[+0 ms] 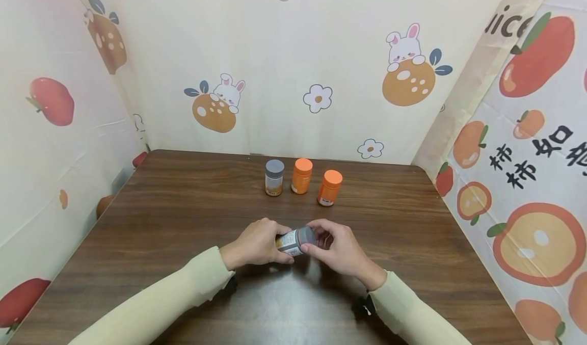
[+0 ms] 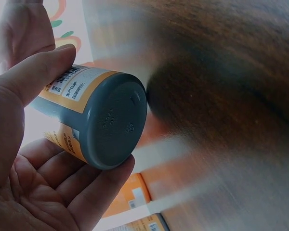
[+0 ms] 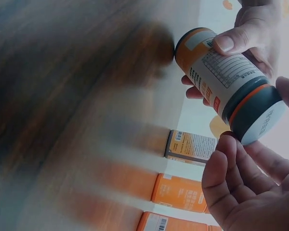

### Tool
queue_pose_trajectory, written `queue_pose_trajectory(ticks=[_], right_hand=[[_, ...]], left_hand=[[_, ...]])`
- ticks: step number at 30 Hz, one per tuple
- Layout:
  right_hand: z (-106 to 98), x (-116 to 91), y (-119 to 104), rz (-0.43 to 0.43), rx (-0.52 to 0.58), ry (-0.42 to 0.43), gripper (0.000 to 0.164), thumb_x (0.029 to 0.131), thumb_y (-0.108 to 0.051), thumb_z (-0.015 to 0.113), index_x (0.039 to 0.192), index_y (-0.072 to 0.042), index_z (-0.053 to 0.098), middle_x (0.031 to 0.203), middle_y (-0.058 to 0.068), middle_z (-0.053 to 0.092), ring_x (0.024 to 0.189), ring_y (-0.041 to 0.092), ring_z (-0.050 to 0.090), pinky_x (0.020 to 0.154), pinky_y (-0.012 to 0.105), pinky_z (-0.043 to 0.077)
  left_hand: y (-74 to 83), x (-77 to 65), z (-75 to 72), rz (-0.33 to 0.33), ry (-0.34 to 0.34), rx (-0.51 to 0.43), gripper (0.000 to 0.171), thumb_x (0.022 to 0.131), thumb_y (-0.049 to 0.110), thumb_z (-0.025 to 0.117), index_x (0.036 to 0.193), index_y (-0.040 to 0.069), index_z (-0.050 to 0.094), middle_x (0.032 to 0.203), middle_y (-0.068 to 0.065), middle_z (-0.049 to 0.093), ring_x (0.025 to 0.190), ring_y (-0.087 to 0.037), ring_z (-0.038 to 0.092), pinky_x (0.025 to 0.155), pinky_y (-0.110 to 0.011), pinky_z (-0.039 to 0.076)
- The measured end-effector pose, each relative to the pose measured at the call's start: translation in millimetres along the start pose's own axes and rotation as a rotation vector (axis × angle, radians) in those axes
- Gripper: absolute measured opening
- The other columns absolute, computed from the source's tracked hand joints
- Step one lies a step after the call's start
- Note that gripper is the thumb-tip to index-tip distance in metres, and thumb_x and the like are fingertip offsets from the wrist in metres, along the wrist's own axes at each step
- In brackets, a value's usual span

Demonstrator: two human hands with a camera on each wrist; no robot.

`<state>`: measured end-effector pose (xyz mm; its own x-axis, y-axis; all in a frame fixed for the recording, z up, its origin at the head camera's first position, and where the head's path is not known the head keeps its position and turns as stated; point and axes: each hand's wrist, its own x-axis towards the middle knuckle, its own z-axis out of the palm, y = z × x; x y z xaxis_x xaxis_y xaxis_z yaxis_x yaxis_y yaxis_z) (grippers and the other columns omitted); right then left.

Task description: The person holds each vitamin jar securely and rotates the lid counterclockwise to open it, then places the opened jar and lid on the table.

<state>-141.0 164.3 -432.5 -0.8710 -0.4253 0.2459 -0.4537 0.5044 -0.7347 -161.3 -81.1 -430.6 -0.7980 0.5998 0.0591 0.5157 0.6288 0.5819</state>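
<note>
A grey-lidded supplement bottle (image 1: 290,242) with a white and orange label lies tilted between both hands, low over the table. My left hand (image 1: 260,242) grips its body near the base, thumb on one side and fingers on the other. The bare grey base (image 2: 118,122) faces the left wrist view. At the other end, my right hand (image 1: 337,248) pinches the grey cap (image 3: 257,114) between thumb and fingertips. An orange ring (image 3: 248,102) shows just under the cap in the right wrist view.
Beyond the hands stand another grey-lidded bottle (image 1: 274,178) and two orange bottles, one in the middle (image 1: 301,177) and one to the right (image 1: 329,188). All are upright on the brown wooden table (image 1: 197,192). Printed curtains (image 1: 275,54) hang behind and at both sides.
</note>
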Motion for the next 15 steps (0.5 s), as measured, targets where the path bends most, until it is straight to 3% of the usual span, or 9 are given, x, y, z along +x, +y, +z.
queue_pose_trajectory(ticks=[15], right_hand=[[-4.3,1.1,3.1,-0.138,0.037,-0.071,0.057,0.08,-0.006,0.087,0.131,-0.018,0.065,0.117,-0.009,0.063,0.092,0.015,0.061,0.077,0.038,0.058]], left_hand=[[-0.3,0.0,-0.1,-0.005,-0.008,0.019,0.044,0.074,0.039,0.092,0.111,0.019,0.078,0.081,0.013,0.068,0.067,-0.004,0.059,0.058,-0.025,0.049]])
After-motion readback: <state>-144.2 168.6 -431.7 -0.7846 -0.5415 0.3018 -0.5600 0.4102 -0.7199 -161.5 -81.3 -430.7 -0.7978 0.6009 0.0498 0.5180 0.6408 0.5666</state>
